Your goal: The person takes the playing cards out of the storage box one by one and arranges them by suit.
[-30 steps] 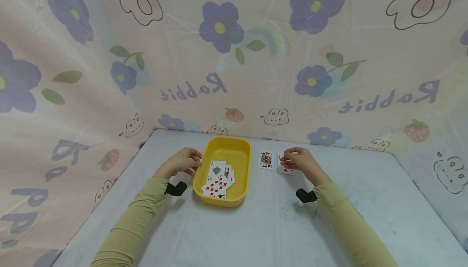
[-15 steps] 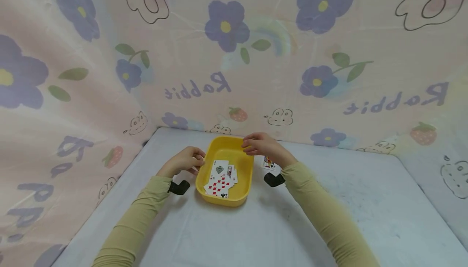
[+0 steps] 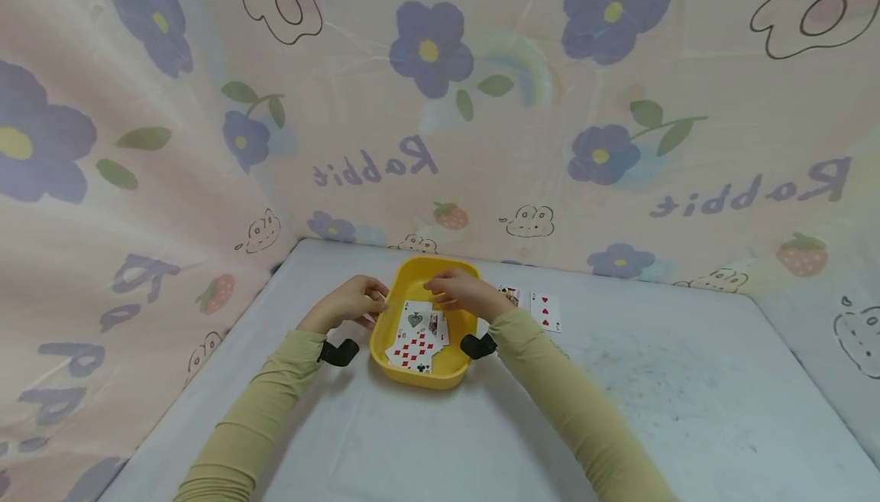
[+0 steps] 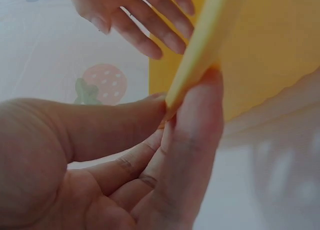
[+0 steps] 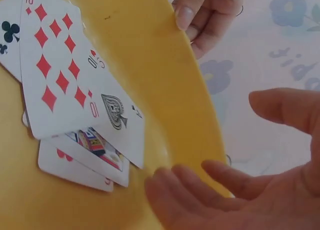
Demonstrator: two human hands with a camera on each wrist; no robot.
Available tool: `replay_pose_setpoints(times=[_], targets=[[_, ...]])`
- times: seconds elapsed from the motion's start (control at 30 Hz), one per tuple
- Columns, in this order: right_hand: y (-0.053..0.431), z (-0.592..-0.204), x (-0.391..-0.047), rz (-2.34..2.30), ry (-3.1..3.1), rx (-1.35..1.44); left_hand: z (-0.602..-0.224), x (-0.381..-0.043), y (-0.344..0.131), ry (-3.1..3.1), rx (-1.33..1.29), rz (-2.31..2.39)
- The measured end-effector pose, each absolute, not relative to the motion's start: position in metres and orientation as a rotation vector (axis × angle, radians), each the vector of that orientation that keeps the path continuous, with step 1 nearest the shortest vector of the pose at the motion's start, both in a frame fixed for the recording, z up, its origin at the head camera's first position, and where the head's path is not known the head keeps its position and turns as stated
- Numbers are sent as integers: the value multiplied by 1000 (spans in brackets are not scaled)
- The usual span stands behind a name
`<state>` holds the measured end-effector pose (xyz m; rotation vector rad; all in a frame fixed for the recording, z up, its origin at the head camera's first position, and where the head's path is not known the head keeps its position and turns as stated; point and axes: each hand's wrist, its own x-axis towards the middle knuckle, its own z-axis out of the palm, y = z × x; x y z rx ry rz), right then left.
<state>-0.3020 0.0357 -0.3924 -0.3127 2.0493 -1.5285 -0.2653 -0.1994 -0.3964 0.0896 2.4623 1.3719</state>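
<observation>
My left hand (image 3: 346, 305) pinches the left rim of a yellow plastic tray (image 3: 421, 380); in the left wrist view the thumb (image 4: 120, 125) lies outside the wall and a finger inside. Over the tray's far half hovers my right hand (image 3: 467, 293), thumb apart from the fingers (image 5: 185, 200), nothing between them. Inside the tray lie several overlapping playing cards: the ten of diamonds (image 5: 59, 75), an ace of spades (image 5: 120, 117), a club card (image 5: 10, 35), a face card (image 5: 102, 152) and a heart card (image 5: 70, 167) partly hidden underneath.
On the white table right of the tray, a three of hearts (image 3: 546, 312) lies face up beside a face card (image 3: 509, 295), which my right wrist partly covers. A printed curtain (image 3: 344, 89) rises behind the table. Each wrist wears a black camera mount (image 3: 340, 352).
My right hand has travelled left from the three of hearts to above the tray, uncovering that card on the table. My left hand keeps its pinch on the rim.
</observation>
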Motion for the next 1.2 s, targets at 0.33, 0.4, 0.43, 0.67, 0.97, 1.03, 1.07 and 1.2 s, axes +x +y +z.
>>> replay_pose_setpoints(times=[0.33,0.4,0.43,0.67,0.97,1.03,1.07,1.2], targets=[[30,-398,-298,-1379,2157,-150,-396,-266,-199,2449,77,1377],[30,-399,-298,-1361,2165,-158,-396,-266,-199,2445,79,1378],[30,-399,-297,-1352,2168,-164,-396,-266,-199,2444,84,1377],[28,-400,-295,-1219,2172,-273,-396,-266,-200,2429,96,1379],[24,-405,-295,-1134,2121,-374,-396,-266,-200,2425,88,1380],[23,-406,-296,-1137,2110,-376,-396,-266,-200,2423,76,1381],[23,-406,-296,-1142,2108,-375,-397,-267,-200,2425,76,1379],[22,-406,-296,-1128,2114,-394,-397,-268,-200,2431,72,1376]])
